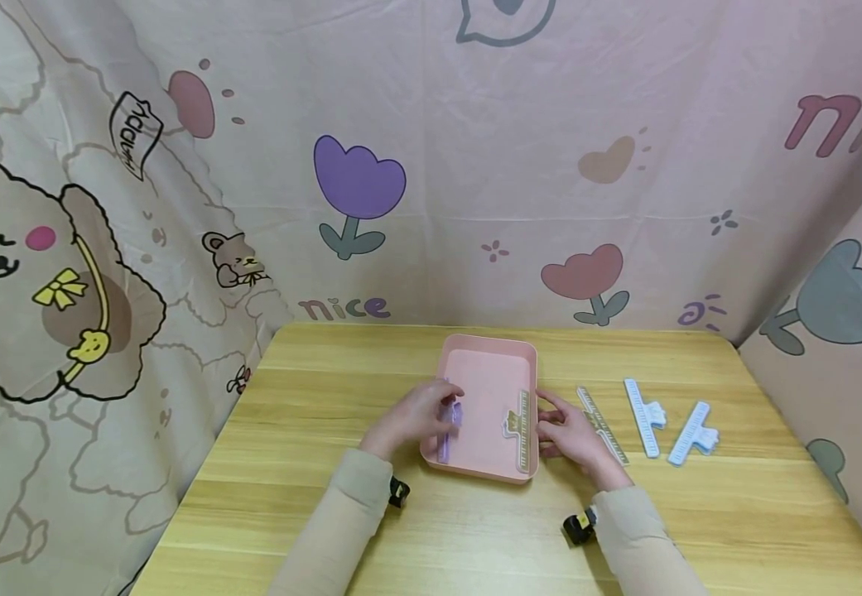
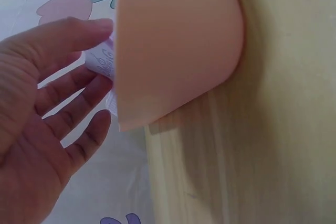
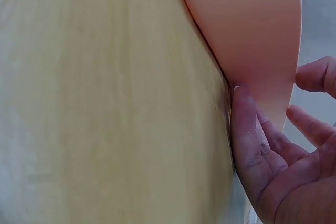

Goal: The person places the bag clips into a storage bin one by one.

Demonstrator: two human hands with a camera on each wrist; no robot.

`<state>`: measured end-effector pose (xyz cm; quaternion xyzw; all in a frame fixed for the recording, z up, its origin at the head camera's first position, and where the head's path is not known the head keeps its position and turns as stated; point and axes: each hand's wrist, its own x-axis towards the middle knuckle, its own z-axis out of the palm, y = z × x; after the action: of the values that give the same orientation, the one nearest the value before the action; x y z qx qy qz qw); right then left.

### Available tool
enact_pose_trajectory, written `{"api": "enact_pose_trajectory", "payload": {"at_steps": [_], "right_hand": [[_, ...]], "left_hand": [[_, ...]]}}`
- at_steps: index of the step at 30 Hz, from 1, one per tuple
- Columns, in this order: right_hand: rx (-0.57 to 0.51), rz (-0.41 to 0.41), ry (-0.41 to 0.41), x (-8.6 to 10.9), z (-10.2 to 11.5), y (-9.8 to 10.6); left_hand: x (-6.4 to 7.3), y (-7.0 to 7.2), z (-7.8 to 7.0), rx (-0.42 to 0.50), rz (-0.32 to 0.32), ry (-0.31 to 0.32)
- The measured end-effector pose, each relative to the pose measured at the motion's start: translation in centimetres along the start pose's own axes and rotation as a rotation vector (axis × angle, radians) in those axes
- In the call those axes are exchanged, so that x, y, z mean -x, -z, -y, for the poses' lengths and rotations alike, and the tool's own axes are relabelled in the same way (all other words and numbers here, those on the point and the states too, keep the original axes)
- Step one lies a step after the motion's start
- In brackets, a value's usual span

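A shallow pink tray (image 1: 486, 463) sits on the table in the head view. My left hand (image 1: 417, 415) reaches over its left wall. There, thumb and fingers pinch a lilac ruler clip (image 1: 456, 414); in the left wrist view the clip (image 2: 101, 60) shows between them, partly hidden by the tray wall. Along the tray's right inner side lies a ruler clip with a gold crown print (image 1: 523, 430). My right hand (image 1: 568, 430) touches the right outer wall, and its fingers (image 3: 247, 124) rest against that side in the right wrist view.
Right of my right hand lies another gold-print ruler clip (image 1: 602, 424), partly covered by the hand and arm. Farther right are two light blue ruler clips, one (image 1: 642, 418) beside the other (image 1: 691, 434). A printed curtain (image 1: 423, 165) hangs behind the wooden table (image 1: 341, 372).
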<state>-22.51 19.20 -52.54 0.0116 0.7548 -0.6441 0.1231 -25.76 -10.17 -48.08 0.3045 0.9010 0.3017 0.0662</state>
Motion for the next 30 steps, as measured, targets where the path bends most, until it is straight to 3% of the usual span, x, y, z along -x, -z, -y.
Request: {"api": "enact_pose_trajectory", "payload": {"at_steps": [10, 18, 25, 30], "right_hand": [[-0.020, -0.009, -0.011, 0.0, 0.2, -0.1], [-0.025, 0.007, -0.003, 0.1, 0.2, -0.1], [-0.032, 0.002, -0.004, 0.0, 0.0, -0.2], [-0.016, -0.010, 0.001, 0.0, 0.0, -0.2]], "left_hand": [[0.3, -0.7, 0.8, -0.124, -0.038, 0.034], [0.5, -0.8, 0.9, -0.148, -0.050, 0.035], [0.9, -0.8, 0.8, -0.102, -0.042, 0.035], [1.3, -0.8, 1.1, 0.026, -0.047, 0.025]]}}
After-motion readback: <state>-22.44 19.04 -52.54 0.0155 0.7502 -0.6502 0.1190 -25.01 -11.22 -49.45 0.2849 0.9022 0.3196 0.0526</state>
